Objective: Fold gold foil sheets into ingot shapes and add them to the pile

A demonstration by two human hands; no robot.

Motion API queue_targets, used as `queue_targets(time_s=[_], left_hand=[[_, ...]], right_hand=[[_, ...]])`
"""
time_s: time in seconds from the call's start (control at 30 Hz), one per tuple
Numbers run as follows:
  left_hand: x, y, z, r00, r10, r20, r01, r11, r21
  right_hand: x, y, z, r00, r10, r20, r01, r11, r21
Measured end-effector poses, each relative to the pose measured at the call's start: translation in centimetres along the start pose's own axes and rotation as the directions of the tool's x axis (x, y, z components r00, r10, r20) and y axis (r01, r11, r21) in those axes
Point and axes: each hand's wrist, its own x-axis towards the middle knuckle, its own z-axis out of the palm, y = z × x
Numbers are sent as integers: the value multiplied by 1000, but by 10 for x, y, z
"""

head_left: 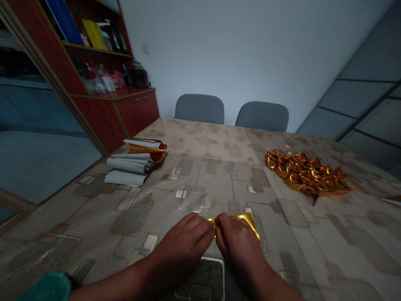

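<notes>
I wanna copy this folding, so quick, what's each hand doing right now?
Left hand: closed, pinching the left part of a shiny gold, straight-edged foil piece.
Right hand: closed on the same piece, right beside the left hand.

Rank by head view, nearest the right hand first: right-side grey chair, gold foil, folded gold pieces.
1. Gold foil: held in the right hand.
2. Folded gold pieces: on the table, right side.
3. Grey chair: beyond the far edge.
</notes>
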Motion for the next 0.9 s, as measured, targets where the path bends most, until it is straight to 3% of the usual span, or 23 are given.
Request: queue_targets(time_s=[0.13, 0.23, 0.3, 0.47, 0.57, 0.73, 0.9], left_hand=[[-5, -1, -6, 999, 9, 51, -8, 1000, -6], [-4, -1, -11, 994, 31, 106, -27, 999, -33], [-3, 0, -12, 990, 44, 132, -39, 998, -44], [-3, 0, -12, 991, 41, 127, -36, 998, -45], [-3, -2, -13, 988, 56, 142, -49, 997, -52], [-3, -4, -14, 988, 58, 145, -50, 997, -55], [-2, -3, -16, 987, 49, 152, -41, 998, -55]], right_hand=[[1, 2, -11, 993, 43, 107, -58, 988, 146], [-3, 9, -26, 988, -14, 156, -48, 919, 391], [-11, 14, -35, 989, -60, 136, -10, 886, 463], [-35, 20, -42, 969, -188, 160, 110, 909, 402], [-45, 20, -39, 968, -222, 112, 171, 922, 347], [-48, 22, -35, 973, -212, 90, 169, 923, 346], [-42, 19, -34, 971, -184, 152, 126, 936, 328]])
